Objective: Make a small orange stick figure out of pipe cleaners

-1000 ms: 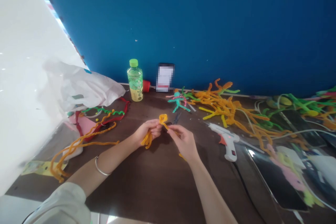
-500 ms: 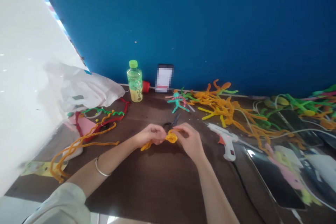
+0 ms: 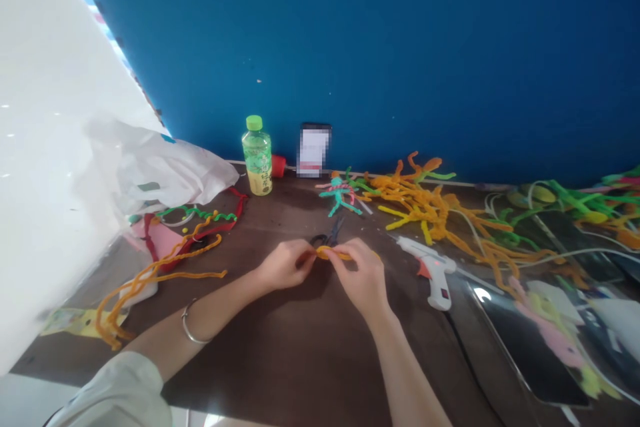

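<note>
An orange pipe cleaner (image 3: 331, 253) is pinched between my left hand (image 3: 284, 265) and my right hand (image 3: 359, 274), above the dark wooden table (image 3: 295, 353). Its middle shows as a short bent strip, and the fingers of both hands hide the rest. Just behind my hands lie black-handled scissors (image 3: 325, 239), apart from my fingers. A white hot glue gun (image 3: 433, 268) rests on the table to the right of my right hand.
Pipe-cleaner figures (image 3: 339, 195) and an orange pipe-cleaner heap (image 3: 425, 210) lie along the blue wall (image 3: 350, 47). A green-capped bottle (image 3: 257, 157) and a white plastic bag (image 3: 160, 170) stand back left. Long orange pipe cleaners (image 3: 150, 283) lie at left; glossy printed sheets (image 3: 530, 347) lie at right.
My hands have drawn closer together. The rounded orange loop seen earlier now looks flatter and mostly hidden, and the end hanging below my left hand no longer shows.
</note>
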Demonstrator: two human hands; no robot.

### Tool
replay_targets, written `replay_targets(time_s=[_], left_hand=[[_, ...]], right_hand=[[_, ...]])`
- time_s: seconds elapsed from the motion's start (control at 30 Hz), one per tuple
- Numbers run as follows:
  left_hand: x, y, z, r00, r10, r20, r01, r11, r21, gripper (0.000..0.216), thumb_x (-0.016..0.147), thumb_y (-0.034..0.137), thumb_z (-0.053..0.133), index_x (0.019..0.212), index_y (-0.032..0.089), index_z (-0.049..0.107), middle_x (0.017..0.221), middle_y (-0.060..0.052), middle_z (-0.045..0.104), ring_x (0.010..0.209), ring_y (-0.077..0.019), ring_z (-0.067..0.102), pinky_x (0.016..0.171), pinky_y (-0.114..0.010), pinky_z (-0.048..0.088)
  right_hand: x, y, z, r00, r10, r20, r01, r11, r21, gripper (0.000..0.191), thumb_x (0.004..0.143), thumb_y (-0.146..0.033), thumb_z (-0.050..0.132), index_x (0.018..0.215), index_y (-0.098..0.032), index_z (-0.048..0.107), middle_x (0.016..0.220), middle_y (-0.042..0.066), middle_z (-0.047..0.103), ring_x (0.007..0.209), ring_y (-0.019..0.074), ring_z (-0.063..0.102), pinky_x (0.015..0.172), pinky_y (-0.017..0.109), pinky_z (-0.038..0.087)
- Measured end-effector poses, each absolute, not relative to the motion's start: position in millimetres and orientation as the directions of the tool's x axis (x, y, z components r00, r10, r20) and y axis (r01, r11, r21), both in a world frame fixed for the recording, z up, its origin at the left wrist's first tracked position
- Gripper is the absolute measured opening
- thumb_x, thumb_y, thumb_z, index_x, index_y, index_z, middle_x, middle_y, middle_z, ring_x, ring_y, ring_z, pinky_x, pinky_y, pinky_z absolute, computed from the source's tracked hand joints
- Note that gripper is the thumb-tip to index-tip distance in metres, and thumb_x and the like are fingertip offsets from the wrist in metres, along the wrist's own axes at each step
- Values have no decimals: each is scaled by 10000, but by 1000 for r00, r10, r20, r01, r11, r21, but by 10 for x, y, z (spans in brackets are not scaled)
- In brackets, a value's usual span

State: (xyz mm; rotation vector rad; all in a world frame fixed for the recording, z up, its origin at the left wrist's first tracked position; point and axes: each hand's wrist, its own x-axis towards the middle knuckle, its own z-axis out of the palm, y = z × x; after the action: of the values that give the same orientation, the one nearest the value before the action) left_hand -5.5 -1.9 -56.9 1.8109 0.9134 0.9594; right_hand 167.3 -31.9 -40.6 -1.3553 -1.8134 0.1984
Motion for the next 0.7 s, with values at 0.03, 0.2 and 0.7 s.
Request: replay_targets(time_s=[0.03,0.2,0.7], left_hand=[[-54,-13,-576,397,887,238,185,-331,925,66,681,187,599,724,190,650,615,-22,530,543,-114,409,576,-223,306],[-59,9,-587,230,938,260,198,-306,931,71,709,237,590,738,183,626,668,-29,558,581,-120,458,590,-223,325],[-12,106,-642,55,996,-67,-301,81,950,227,686,350,618,718,153,508,596,31,525,430,-38,377,448,-188,305]], right_hand=[[1657,-327,-395,-52,849,526,707,403,-581,162,799,-318,545,696,-206,601,666,31,606,635,146,564,612,266,430],[1600,-355,-377,-23,859,511,694,381,-611,136,806,-291,525,747,-206,614,670,31,612,622,145,578,604,260,443],[1525,-354,-487,-123,911,394,615,382,-690,227,843,-275,447,968,-236,632,814,55,654,723,176,609,673,291,468]])
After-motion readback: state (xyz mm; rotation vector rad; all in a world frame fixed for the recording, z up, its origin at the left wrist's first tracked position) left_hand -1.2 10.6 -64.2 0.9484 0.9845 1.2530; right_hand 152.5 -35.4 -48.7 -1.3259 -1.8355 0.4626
